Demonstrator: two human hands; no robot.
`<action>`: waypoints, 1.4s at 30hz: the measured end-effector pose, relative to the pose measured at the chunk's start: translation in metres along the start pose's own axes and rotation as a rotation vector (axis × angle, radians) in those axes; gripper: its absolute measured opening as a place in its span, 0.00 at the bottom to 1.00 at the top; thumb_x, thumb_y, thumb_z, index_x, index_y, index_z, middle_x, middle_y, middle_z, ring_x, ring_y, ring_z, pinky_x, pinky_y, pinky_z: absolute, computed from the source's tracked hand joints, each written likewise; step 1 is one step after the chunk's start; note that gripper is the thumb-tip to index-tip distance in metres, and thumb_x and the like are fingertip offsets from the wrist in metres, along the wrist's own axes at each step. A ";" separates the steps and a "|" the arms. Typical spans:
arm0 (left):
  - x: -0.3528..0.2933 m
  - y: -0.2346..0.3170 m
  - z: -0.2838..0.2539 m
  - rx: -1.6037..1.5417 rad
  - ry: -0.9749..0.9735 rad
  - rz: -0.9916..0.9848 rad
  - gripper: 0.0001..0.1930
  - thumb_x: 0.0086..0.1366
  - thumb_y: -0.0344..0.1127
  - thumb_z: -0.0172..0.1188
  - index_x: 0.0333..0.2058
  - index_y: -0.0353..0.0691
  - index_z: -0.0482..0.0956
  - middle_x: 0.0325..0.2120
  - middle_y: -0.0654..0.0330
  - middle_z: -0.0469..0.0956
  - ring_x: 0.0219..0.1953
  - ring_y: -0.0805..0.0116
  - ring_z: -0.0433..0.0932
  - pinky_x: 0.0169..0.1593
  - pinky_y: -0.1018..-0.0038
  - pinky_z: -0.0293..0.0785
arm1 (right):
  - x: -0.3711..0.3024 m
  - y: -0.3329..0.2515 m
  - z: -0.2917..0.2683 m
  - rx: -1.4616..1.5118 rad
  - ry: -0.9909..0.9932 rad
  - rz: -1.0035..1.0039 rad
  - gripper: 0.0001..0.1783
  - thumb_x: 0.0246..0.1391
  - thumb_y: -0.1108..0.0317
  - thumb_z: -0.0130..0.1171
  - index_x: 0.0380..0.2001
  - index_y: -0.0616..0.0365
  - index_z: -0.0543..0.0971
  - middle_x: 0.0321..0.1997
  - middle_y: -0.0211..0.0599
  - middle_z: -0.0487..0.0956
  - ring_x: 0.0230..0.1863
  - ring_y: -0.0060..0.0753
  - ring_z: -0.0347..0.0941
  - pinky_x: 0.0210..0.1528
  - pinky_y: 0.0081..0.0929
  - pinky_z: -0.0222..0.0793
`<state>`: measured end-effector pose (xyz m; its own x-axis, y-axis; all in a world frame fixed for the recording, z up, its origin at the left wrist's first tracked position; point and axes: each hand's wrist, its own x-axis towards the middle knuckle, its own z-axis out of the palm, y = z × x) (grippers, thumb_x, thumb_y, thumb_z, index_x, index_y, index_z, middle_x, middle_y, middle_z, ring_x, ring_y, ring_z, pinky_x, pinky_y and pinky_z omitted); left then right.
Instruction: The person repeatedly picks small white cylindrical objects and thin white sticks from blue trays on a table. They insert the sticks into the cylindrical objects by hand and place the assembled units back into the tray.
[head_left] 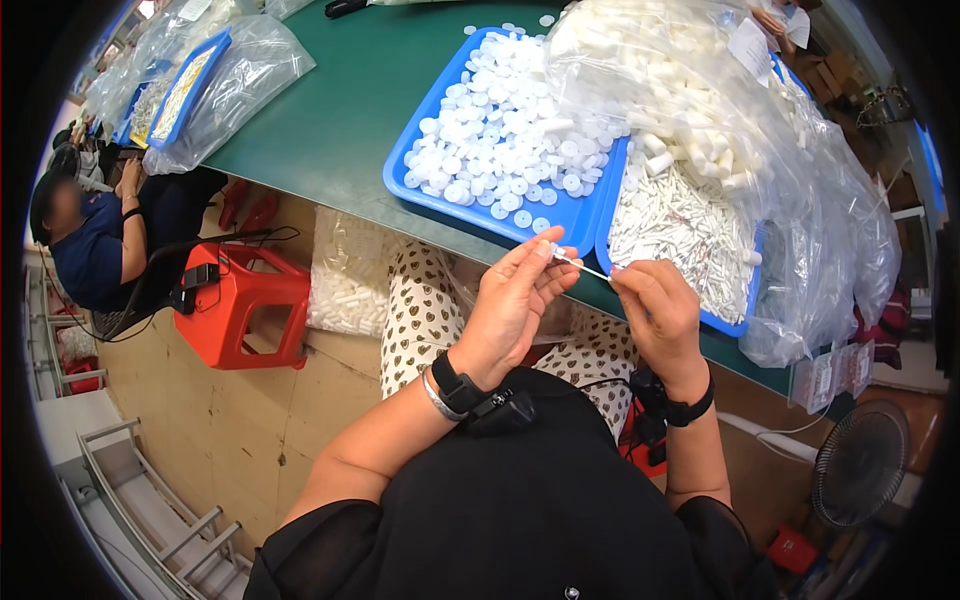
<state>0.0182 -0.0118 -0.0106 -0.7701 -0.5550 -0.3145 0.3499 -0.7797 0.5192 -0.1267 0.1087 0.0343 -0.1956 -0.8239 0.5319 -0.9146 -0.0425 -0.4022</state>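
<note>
In front of my lap, above the table's near edge, both hands work on one thin white rod [588, 269]. My left hand [512, 305], palm turned up, pinches a small white plastic piece [556, 251] at the rod's left end. The thumb and index finger of my right hand [662, 312] are closed on the right end. Just beyond is a blue tray [415, 190] heaped with translucent white discs [500, 125] that have centre holes. A second blue tray [722, 325], right of it, holds many slim white sticks [670, 225] and some white cylinders [655, 155].
A large clear bag [640, 50] of white cylinders leans over the right tray. The green table [330, 120] runs across the front. At left are a red stool [235, 310], a bag of white parts [345, 275] and a seated person [95, 240]. A fan [860, 463] stands at right.
</note>
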 end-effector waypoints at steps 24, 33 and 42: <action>-0.002 -0.005 -0.001 -0.003 -0.016 -0.006 0.21 0.73 0.38 0.51 0.59 0.30 0.67 0.49 0.51 0.76 0.49 0.68 0.77 0.57 0.71 0.74 | 0.002 -0.005 0.003 0.037 -0.015 0.011 0.08 0.46 0.80 0.66 0.31 0.61 0.78 0.28 0.40 0.79 0.29 0.42 0.75 0.30 0.32 0.70; -0.008 -0.010 0.009 0.191 -0.203 -0.095 0.24 0.74 0.40 0.50 0.63 0.32 0.63 0.57 0.55 0.72 0.53 0.71 0.74 0.59 0.70 0.70 | -0.004 -0.002 0.003 1.023 -0.273 0.879 0.06 0.63 0.73 0.55 0.37 0.65 0.78 0.27 0.31 0.80 0.24 0.16 0.76 0.27 0.18 0.73; -0.005 -0.019 0.002 0.184 -0.139 -0.117 0.22 0.74 0.40 0.51 0.60 0.33 0.68 0.54 0.56 0.75 0.52 0.71 0.75 0.58 0.71 0.72 | -0.010 -0.005 0.019 0.302 -0.184 0.338 0.03 0.58 0.74 0.60 0.34 0.62 0.78 0.19 0.39 0.77 0.18 0.29 0.76 0.21 0.24 0.69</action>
<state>0.0142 0.0067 -0.0176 -0.8701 -0.4089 -0.2752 0.1610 -0.7634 0.6255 -0.1138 0.1064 0.0164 -0.3735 -0.9048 0.2048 -0.6617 0.1052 -0.7424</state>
